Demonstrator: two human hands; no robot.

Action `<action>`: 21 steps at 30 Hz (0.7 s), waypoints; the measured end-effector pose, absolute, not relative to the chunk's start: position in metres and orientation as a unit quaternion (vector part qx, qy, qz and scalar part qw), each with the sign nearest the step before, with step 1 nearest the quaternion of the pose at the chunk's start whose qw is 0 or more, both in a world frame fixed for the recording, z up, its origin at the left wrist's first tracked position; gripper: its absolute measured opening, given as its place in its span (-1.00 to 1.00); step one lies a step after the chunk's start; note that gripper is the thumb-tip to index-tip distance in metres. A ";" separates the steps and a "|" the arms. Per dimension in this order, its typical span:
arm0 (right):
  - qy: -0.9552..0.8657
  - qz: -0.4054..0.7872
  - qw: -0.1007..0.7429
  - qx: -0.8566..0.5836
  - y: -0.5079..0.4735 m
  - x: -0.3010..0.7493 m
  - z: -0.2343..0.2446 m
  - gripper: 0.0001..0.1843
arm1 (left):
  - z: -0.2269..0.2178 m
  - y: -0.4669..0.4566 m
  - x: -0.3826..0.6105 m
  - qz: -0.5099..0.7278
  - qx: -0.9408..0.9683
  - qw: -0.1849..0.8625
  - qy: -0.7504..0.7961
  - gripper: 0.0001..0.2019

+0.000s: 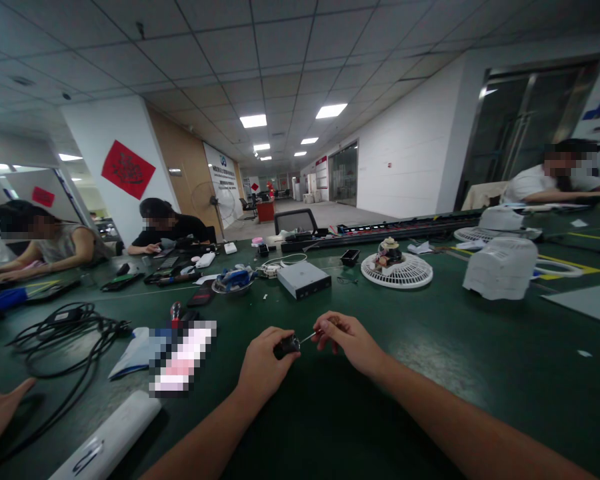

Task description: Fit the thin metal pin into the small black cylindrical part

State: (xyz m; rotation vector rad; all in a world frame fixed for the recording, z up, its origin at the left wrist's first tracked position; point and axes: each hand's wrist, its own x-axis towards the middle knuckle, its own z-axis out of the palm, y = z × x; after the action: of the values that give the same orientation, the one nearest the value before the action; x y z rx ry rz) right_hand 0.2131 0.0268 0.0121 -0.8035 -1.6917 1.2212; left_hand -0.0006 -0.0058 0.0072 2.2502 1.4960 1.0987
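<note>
My left hand (267, 363) pinches a small dark, rounded part (289, 345) between thumb and fingers, just above the table. My right hand (347, 340) is closed on a tool with a thin metal shaft (307, 338); its handle is hidden in the fingers. The shaft points left, and its tip is at the right end of the dark part. Whether the tip is inside it or only touching, I cannot tell. Beyond my hands sits a grey box-shaped device (305, 279), with a white round fan grille (397, 272) carrying a motor farther right.
On the left lie black cables (70, 340), a blue-white packet (137, 350), a red-handled screwdriver (175, 313) and a long white case (113, 437). Another person's hand (3, 413) reaches in there. A bowl (234, 281), a black tray (350, 257) and a white housing (503, 268) stand farther back.
</note>
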 end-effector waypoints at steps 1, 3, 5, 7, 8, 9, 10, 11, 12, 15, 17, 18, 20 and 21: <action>-0.679 0.497 0.436 -0.319 0.026 0.213 0.013 -0.63 | 0.007 -0.006 0.000 0.371 0.768 0.112 0.511 -0.68; -0.687 0.483 0.434 -0.326 0.025 0.213 0.014 -0.64 | 0.005 -0.006 0.000 0.364 0.768 0.107 0.516 -0.67; -0.702 0.444 0.436 -0.347 0.023 0.212 0.015 -0.66 | 0.003 -0.005 -0.001 0.356 0.767 0.102 0.524 -0.66; -0.710 0.416 0.441 -0.357 0.020 0.209 0.016 -0.68 | 0.001 -0.003 -0.001 0.353 0.764 0.099 0.531 -0.66; -0.713 0.409 0.443 -0.358 0.019 0.208 0.016 -0.68 | 0.001 -0.002 -0.002 0.353 0.762 0.099 0.534 -0.66; -0.715 0.402 0.445 -0.360 0.017 0.207 0.016 -0.68 | 0.001 -0.002 -0.003 0.353 0.759 0.098 0.539 -0.65; -0.716 0.390 0.450 -0.364 0.016 0.207 0.017 -0.68 | 0.001 -0.001 -0.003 0.352 0.756 0.097 0.544 -0.65; -0.716 0.371 0.461 -0.370 0.015 0.207 0.018 -0.68 | 0.001 -0.001 -0.004 0.351 0.752 0.097 0.549 -0.64; -0.717 0.342 0.476 -0.376 0.014 0.209 0.019 -0.69 | 0.000 -0.001 -0.004 0.350 0.749 0.097 0.555 -0.64; -0.730 0.238 0.533 -0.357 0.013 0.216 0.024 -0.75 | -0.001 0.000 -0.005 0.350 0.740 0.104 0.565 -0.64; -0.769 0.199 0.516 -0.320 0.013 0.221 0.027 -0.81 | -0.001 0.000 -0.006 0.351 0.736 0.111 0.568 -0.65; -0.798 0.186 0.484 -0.306 0.013 0.222 0.027 -0.80 | -0.001 0.000 -0.006 0.351 0.735 0.112 0.569 -0.65; -0.853 0.156 0.393 -0.307 0.015 0.221 0.026 -0.72 | -0.001 0.000 -0.006 0.347 0.735 0.111 0.572 -0.66; -0.869 0.133 0.352 -0.322 0.016 0.219 0.023 -0.68 | -0.001 0.000 -0.005 0.345 0.735 0.109 0.574 -0.67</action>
State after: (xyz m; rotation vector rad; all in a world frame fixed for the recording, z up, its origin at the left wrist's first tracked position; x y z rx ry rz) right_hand 0.2189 0.0161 0.0235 -0.8326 -2.2474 0.3440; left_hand -0.0055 0.0002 -0.0008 2.1605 1.6863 1.0146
